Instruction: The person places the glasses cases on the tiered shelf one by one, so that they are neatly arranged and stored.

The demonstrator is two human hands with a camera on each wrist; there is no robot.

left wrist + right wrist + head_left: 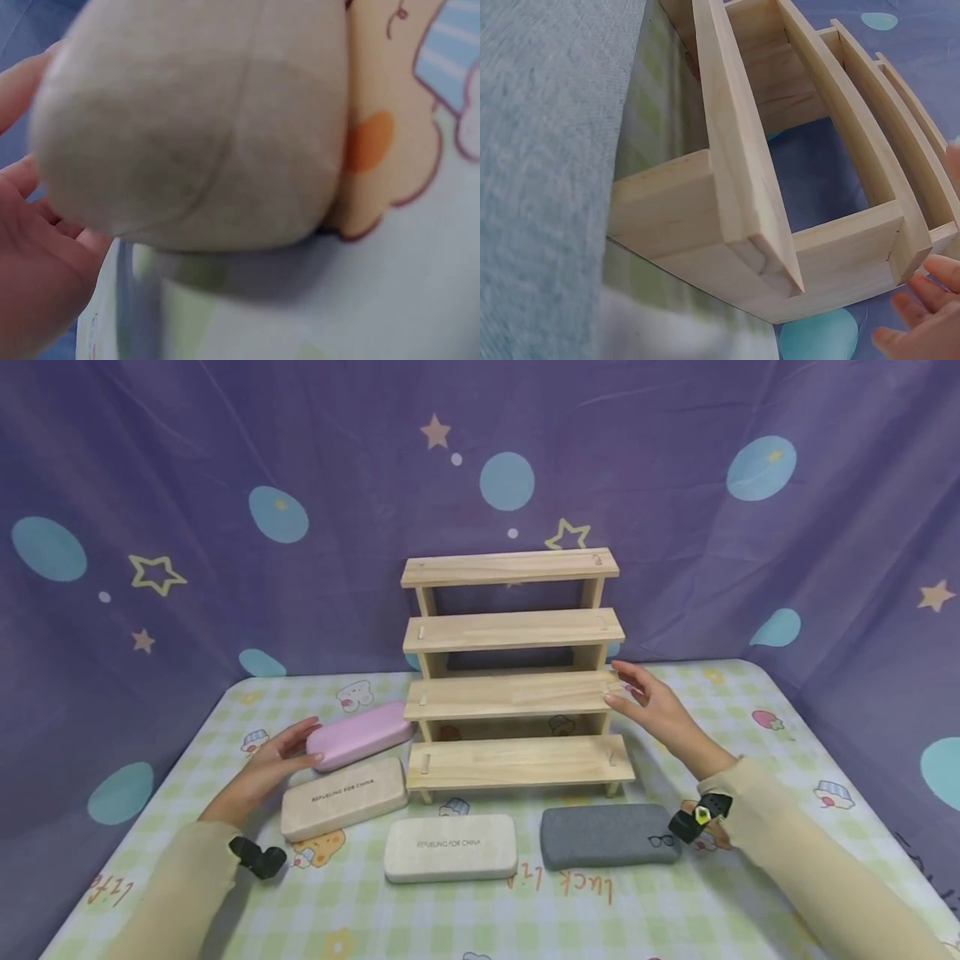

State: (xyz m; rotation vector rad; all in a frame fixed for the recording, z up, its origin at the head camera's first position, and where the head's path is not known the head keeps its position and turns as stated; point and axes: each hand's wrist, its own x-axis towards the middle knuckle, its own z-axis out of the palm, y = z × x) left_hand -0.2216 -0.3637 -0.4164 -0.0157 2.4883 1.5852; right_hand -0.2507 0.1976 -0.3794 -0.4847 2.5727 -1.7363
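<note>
My left hand grips the left end of a pink glasses case, thumb on the near side and fingers on the far side. In the left wrist view, a beige case hides most of that grip. This beige case lies just in front of the pink one. A stepped wooden shelf stands at the table's back middle. My right hand is at the right end of its second tier from the bottom, fingers extended and apart; whether the fingertips touch the wood I cannot tell.
A white glasses case and a grey fabric glasses case lie in front of the shelf. A checked cloth covers the table. A purple curtain hangs behind and at both sides.
</note>
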